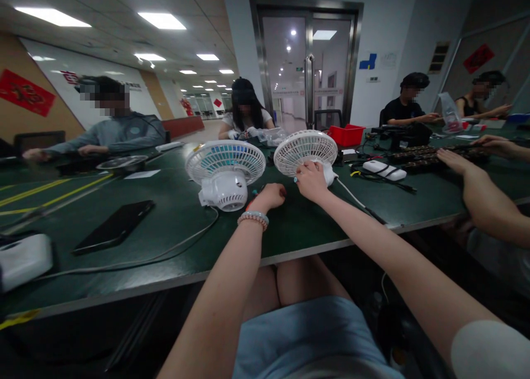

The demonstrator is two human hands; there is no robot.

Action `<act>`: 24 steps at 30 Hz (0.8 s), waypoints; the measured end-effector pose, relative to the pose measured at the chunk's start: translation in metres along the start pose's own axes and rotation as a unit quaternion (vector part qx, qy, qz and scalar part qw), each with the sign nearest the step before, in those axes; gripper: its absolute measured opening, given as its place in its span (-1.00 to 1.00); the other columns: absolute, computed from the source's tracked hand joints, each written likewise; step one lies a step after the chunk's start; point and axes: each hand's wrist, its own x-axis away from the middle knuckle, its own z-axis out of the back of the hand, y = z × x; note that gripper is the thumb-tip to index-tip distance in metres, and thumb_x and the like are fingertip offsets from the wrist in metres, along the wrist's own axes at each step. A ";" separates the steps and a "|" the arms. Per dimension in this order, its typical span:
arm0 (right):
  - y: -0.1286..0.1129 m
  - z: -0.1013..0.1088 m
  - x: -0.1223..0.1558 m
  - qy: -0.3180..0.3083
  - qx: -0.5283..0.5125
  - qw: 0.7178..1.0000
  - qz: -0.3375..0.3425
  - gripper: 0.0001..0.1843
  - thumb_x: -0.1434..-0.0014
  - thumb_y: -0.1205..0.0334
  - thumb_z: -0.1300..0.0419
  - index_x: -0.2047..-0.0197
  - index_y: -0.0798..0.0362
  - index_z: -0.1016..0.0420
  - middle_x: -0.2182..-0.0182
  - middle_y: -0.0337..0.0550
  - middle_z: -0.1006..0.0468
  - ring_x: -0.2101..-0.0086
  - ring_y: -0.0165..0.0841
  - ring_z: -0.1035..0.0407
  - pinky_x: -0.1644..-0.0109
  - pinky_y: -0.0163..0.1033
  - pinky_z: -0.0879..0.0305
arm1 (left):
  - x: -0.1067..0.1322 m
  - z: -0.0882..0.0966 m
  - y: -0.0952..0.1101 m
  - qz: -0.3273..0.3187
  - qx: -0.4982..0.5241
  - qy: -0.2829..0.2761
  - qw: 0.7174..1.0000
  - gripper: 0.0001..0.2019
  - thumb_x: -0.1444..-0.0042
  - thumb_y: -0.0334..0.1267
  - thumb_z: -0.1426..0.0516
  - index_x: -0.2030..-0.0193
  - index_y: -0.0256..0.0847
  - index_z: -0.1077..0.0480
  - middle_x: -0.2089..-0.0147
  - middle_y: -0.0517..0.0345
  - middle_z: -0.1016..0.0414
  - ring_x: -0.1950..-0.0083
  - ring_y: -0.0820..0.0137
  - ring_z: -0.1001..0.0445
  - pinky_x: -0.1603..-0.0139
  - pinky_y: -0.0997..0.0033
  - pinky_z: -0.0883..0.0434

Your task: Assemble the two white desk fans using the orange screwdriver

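Two small white desk fans stand on the dark green table (174, 241). The left fan (224, 172) faces away from me, its motor housing toward me. My left hand (270, 195) is closed around a thin tool with an orange and red handle, just right of that fan. My right hand (311, 180) grips the lower rim of the right fan (305, 151). A beaded bracelet (253, 219) is on my left wrist.
A black phone (115, 226) and a white box (22, 259) lie at the left, with a grey cable (165, 252) running across. Other people sit around the table; a neighbour's arm (480, 194) reaches in at the right. A red bin (345, 134) and power bank (384, 170) sit beyond.
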 end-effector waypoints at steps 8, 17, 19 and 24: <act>0.000 0.001 0.001 -0.014 0.001 1.000 -0.007 -0.72 -0.14 0.36 -0.02 0.19 0.09 -0.54 0.09 0.02 -0.44 -0.03 -0.09 -0.05 -0.05 0.07 0.12 | -0.001 0.001 0.005 -0.006 0.040 0.051 0.998 -0.77 0.07 -0.45 -0.07 0.27 -0.21 -0.48 0.26 0.03 -0.55 0.25 0.34 -0.49 0.15 0.41 -0.41; 0.000 -0.001 0.000 -0.015 0.008 1.000 -0.003 -0.72 -0.15 0.36 -0.02 0.21 0.09 -0.55 0.13 0.03 -0.47 -0.03 -0.09 -0.04 -0.05 0.08 0.13 | -0.002 0.005 0.019 -0.037 0.078 0.182 0.979 -0.82 -0.03 -0.42 -0.03 0.27 -0.26 -0.43 0.25 0.01 -0.49 0.21 0.34 -0.44 0.08 0.33 -0.38; 0.000 -0.001 0.000 -0.017 0.008 1.000 -0.001 -0.72 -0.14 0.36 -0.02 0.21 0.09 -0.54 0.13 0.03 -0.47 -0.03 -0.08 -0.04 -0.05 0.08 0.13 | -0.004 0.004 0.021 -0.037 0.090 0.204 0.974 -0.83 -0.04 -0.42 -0.02 0.28 -0.26 -0.42 0.26 0.03 -0.48 0.21 0.35 -0.43 0.08 0.33 -0.37; -0.001 0.001 0.001 -0.014 0.008 1.000 -0.004 -0.71 -0.15 0.36 0.00 0.22 0.10 -0.54 0.15 0.04 -0.48 -0.03 -0.08 -0.05 -0.05 0.09 0.12 | -0.008 0.000 0.025 -0.055 0.116 0.238 0.963 -0.86 -0.03 -0.41 -0.04 0.30 -0.26 -0.40 0.27 0.05 -0.45 0.22 0.37 -0.40 0.10 0.34 -0.37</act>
